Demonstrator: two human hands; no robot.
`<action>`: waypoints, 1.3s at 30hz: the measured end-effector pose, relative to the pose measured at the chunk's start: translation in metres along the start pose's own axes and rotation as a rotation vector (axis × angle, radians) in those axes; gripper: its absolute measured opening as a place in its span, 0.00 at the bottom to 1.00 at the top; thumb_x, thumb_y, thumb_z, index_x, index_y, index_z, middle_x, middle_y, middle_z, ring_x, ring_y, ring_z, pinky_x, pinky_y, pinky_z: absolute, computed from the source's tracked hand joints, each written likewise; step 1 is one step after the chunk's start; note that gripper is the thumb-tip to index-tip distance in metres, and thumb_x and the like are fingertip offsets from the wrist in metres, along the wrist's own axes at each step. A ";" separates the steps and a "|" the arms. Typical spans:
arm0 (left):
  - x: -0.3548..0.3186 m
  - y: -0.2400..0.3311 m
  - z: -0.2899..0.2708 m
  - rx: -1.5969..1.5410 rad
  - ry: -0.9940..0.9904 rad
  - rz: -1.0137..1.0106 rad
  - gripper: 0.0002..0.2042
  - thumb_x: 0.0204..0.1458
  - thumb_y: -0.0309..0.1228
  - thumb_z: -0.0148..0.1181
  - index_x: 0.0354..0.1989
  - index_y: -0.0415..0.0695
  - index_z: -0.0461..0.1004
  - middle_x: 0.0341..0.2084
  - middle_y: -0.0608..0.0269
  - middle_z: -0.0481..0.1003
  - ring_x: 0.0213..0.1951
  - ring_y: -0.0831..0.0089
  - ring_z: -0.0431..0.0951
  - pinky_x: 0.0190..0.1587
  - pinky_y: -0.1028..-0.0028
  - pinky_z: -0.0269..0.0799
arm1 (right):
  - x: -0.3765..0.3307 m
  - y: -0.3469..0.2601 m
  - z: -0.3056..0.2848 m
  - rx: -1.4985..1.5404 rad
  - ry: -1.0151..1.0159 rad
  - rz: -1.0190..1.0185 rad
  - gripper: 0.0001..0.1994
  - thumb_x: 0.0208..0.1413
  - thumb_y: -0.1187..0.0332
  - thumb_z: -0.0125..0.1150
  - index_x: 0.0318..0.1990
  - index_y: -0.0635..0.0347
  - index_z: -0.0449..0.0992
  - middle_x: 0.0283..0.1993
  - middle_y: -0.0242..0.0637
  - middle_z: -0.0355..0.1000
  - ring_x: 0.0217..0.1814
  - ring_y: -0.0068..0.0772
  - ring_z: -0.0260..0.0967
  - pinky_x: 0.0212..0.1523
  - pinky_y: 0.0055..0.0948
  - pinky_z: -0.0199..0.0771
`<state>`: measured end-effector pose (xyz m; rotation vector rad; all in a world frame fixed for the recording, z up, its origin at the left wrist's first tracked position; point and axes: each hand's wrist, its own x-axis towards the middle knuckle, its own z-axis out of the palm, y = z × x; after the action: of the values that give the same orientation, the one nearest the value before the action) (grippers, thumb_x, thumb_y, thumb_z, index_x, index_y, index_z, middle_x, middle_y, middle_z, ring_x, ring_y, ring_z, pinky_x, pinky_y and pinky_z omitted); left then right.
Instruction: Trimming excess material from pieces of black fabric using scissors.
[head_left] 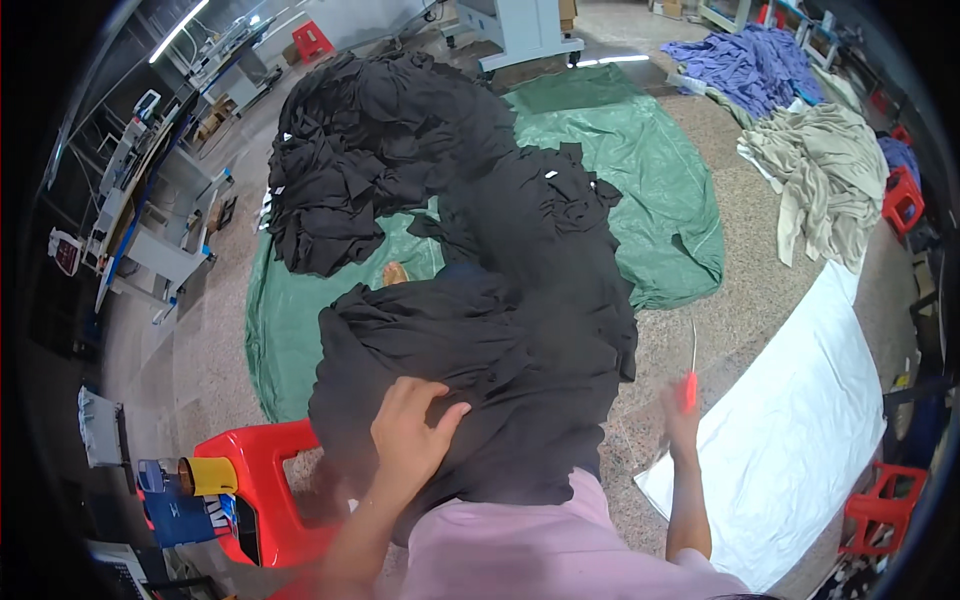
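Black fabric lies across my lap and runs forward into a larger heap. Over its near part is my left hand, thumb and fingers apart, holding nothing; whether it touches the cloth I cannot tell. Out to the right, beyond the fabric's edge, my right hand is closed around a red-handled tool. A thin metal blade points forward from the handle. Motion blurs that hand, and the tool's exact kind is not clear.
Under the black heap spreads a green sheet. A red stool at my left carries a yellow roll. White sheeting lies right, below beige cloth and purple cloth. Worktables line the left.
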<state>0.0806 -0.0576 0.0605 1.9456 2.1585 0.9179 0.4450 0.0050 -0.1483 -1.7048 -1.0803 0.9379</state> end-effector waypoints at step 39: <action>0.041 0.062 -0.235 -0.553 0.895 0.471 0.22 0.46 0.29 0.70 0.50 0.34 0.74 0.47 0.55 0.75 0.48 0.68 0.76 0.56 0.72 0.70 | 0.029 -0.419 0.028 0.148 0.427 -1.333 0.10 0.54 0.80 0.60 0.45 0.64 0.78 0.43 0.35 0.78 0.46 0.26 0.75 0.52 0.26 0.70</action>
<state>0.0213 -0.1047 0.2951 1.9391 1.3779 2.5169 0.3184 0.1366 0.2313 -0.6709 -1.4259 -0.1963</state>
